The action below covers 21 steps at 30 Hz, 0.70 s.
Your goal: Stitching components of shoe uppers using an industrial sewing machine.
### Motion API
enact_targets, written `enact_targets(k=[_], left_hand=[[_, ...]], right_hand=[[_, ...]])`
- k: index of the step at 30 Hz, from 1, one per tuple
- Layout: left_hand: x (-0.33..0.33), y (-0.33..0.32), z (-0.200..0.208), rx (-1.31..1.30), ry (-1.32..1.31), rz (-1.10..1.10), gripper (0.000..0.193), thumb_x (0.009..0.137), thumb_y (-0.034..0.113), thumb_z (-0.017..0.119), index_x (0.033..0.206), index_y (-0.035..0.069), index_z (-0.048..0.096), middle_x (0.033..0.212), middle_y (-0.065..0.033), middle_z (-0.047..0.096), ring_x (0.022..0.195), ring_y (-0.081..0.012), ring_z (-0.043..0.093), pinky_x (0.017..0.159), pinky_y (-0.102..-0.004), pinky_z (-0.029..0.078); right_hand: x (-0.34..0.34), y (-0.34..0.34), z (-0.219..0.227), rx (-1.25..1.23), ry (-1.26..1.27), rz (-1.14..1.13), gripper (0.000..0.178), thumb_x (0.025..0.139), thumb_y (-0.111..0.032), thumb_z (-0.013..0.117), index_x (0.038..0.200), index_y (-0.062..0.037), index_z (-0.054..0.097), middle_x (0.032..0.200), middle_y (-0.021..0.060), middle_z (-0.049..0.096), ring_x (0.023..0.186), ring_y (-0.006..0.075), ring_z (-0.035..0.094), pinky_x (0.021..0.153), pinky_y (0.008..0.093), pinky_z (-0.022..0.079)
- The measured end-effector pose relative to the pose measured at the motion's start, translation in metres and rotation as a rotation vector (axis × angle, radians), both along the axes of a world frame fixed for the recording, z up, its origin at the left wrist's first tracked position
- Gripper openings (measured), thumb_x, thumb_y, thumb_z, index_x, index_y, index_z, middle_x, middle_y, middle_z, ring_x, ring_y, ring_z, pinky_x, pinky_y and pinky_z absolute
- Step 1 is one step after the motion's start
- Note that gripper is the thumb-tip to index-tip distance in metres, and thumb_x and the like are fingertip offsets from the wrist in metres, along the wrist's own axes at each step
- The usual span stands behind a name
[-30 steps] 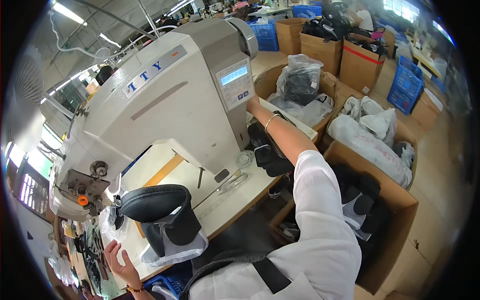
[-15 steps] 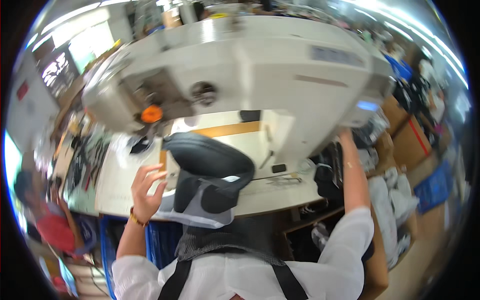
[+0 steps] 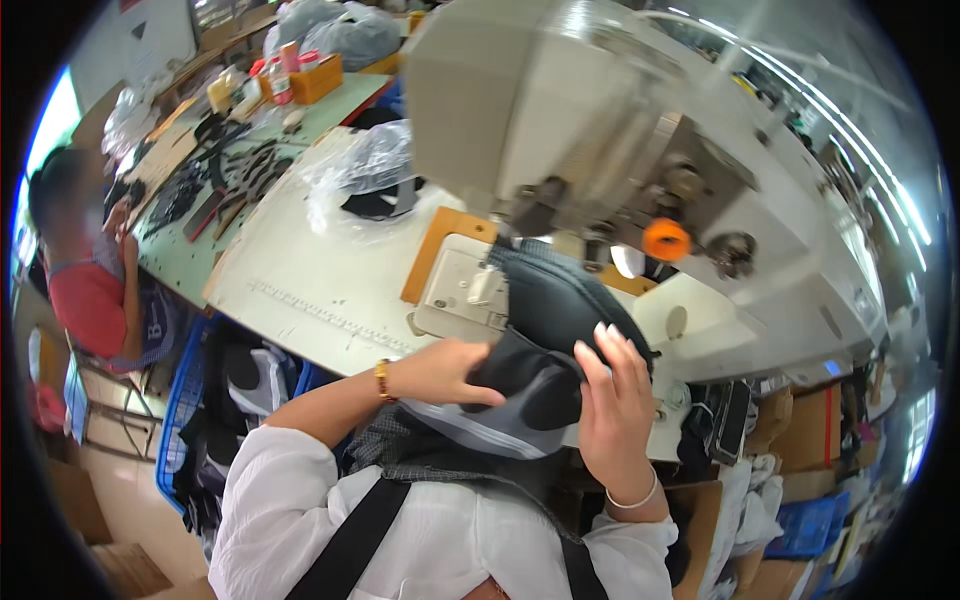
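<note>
A black and grey padded sewn piece (image 3: pixel 562 290) lies at the needle end of a large pale sewing machine (image 3: pixel 800 290). Its lower part hangs over the table's near edge, close to my lap. My left hand (image 3: pixel 440 374) grips the left side of the piece, thumb on top and the other fingers partly hidden in its fold. Against the piece's right side rests my right hand (image 3: pixel 612 420), its fingers stretched out and somewhat apart. Just left of the padded part sits the machine's metal plate (image 3: pixel 460 290), framed by a brown board (image 3: pixel 425 255).
Clear plastic and dark scraps lie on the white table (image 3: pixel 270 255). A blue crate (image 3: pixel 180 425) of similar pieces stands lower left. At the green table (image 3: pixel 180 235) sits a person in red (image 3: pixel 95 300). Cardboard boxes (image 3: pixel 800 430) and a blue basket (image 3: pixel 805 525) stand right.
My view has turned left. My left hand has gone from beside the sewn piece to gripping it. My right hand has come back from the machine's far right onto the piece.
</note>
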State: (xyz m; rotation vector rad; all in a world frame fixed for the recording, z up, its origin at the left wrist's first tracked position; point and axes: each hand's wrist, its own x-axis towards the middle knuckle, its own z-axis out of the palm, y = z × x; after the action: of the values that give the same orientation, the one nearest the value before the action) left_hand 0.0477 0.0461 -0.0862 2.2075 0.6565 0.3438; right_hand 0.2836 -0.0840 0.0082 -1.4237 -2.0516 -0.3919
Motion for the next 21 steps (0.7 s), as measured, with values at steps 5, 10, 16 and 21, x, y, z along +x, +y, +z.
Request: enact_targets(k=[5,10,16,21], left_hand=[[0.007,-0.008,-0.017,-0.066,-0.205,0.045,0.040,0.097,0.036,0.073,0.108,-0.001,0.068,0.092,-0.0207,0.072,0.087,-0.0377,0.069,0.078,-0.0426,0.055],[-0.063,0.085,-0.022,0.403,-0.201,0.376,0.024,0.094,0.018,0.068,0.112,0.006,0.076,0.100,-0.0148,0.075,0.092,-0.0365,0.071,0.085,-0.0440,0.056],[-0.110,0.236,-0.012,0.382,0.343,0.644,0.030,0.091,0.031,0.069,0.100,0.003,0.078,0.104,-0.0195,0.075,0.102,-0.0373,0.071,0.089,-0.0466,0.057],[-0.083,0.252,-0.021,0.565,0.629,0.521,0.027,0.091,0.026,0.067,0.096,0.002,0.079,0.098,-0.0211,0.077,0.095,-0.0384,0.074,0.088,-0.0490,0.059]], right_hand=[[-0.038,0.065,-0.004,0.069,-0.075,-0.153,0.052,0.088,-0.005,0.071,0.138,-0.0004,0.059,0.130,0.0271,0.060,0.127,0.0456,0.055,0.115,0.0580,0.040],[-0.022,0.094,-0.010,-0.058,0.127,-0.040,0.048,0.089,0.002,0.073,0.134,0.0014,0.058,0.115,0.0204,0.064,0.106,0.0396,0.063,0.098,0.0455,0.050],[-0.015,0.097,-0.011,-0.032,0.004,-0.061,0.042,0.090,-0.006,0.077,0.129,0.0014,0.064,0.118,0.0199,0.070,0.108,0.0422,0.065,0.098,0.0466,0.051],[-0.018,0.088,-0.005,-0.048,-0.050,-0.109,0.051,0.083,-0.010,0.083,0.131,0.0002,0.068,0.121,0.0192,0.072,0.113,0.0430,0.064,0.110,0.0562,0.044]])
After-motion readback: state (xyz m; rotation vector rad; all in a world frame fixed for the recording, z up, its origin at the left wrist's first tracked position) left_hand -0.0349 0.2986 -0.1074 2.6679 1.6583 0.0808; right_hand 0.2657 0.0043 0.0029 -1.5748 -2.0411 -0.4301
